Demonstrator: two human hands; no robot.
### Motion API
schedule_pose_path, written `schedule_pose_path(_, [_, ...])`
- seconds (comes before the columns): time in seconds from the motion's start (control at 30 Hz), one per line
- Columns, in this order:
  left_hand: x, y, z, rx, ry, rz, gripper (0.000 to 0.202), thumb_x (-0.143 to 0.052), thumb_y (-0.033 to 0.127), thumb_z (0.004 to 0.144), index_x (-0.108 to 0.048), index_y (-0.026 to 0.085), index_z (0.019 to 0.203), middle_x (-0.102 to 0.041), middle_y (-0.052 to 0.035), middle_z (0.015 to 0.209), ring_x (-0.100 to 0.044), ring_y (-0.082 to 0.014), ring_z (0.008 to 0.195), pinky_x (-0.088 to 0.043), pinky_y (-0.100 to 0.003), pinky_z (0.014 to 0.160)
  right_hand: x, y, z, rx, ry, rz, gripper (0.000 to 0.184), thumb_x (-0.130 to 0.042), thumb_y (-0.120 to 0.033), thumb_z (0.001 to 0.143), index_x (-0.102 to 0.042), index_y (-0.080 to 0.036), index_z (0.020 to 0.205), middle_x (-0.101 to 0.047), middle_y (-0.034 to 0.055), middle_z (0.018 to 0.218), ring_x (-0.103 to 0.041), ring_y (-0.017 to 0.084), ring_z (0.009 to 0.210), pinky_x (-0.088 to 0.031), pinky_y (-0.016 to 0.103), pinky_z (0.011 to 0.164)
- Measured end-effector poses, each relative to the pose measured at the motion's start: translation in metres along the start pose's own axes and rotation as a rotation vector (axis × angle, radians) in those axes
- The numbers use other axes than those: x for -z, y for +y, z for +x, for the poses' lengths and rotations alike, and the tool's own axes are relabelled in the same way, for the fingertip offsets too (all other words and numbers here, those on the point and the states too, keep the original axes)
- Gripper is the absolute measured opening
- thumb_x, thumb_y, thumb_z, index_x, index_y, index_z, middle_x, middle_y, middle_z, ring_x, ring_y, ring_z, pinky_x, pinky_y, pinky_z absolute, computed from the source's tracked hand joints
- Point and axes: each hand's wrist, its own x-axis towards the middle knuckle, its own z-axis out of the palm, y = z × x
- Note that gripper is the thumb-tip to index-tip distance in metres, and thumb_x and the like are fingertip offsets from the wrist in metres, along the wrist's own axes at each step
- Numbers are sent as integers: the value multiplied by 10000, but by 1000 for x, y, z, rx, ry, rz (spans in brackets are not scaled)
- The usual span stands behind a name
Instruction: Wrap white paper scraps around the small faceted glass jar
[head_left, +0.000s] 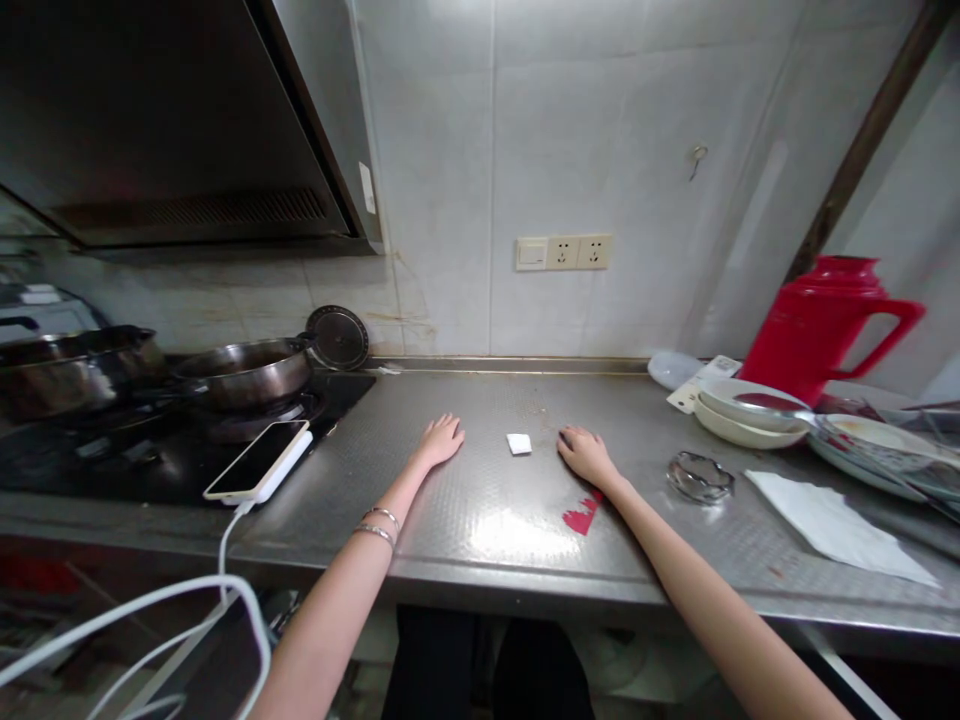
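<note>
My left hand lies flat, palm down, on the steel counter, fingers stretched out and holding nothing. My right hand rests palm down a little to the right, fingers also out flat and empty. Between the two hands lies a small white square piece, touching neither hand. A red scrap lies on the counter right beside my right wrist. Two thin bangles sit on my left forearm.
A phone on a white power bank with a cable lies at the stove's edge. Pans stand on the stove at left. At right are a glass ashtray, stacked plates, a red thermos jug and a paper napkin.
</note>
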Motion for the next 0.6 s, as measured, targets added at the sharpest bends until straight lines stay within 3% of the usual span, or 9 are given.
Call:
schedule_pose_path(0.27, [2,1,-1,12,18,-35,527,-369,347,901,-396,105,1368,-343,-150,1475,-280,-244,1388,-201,-398,1134,-1,0,-3,13,31,31,373,-380,-265,898,-554,-159,1210,-522,158,1342,-418,310,1284,-266,528,1050])
schedule_pose_path(0.43, [4,2,-1,43,57,-86,533,-403,337,895,-404,80,1361,-389,-172,1444,-344,-251,1356,-244,-355,1118,3,-6,-4,25,85,66,482,-380,-226,888,-409,-107,1355,-505,177,1353,-438,294,1272,-271,504,1071])
schedule_pose_path(0.53, [7,4,0,62,94,-133,510,-413,315,894,-429,68,1341,-416,-181,1424,-336,-266,1359,-239,-370,1120,17,-10,-7,104,159,104,509,-388,-213,879,-375,-139,1383,-468,138,1396,-386,261,1320,-267,465,1097])
schedule_pose_path(0.6, [9,9,3,70,115,-175,491,-426,301,890,-454,69,1322,-436,-179,1410,-328,-272,1363,-236,-378,1123,36,-8,-13,234,301,180,515,-403,-229,871,-381,-147,1379,-467,132,1397,-360,276,1339,-279,493,1093])
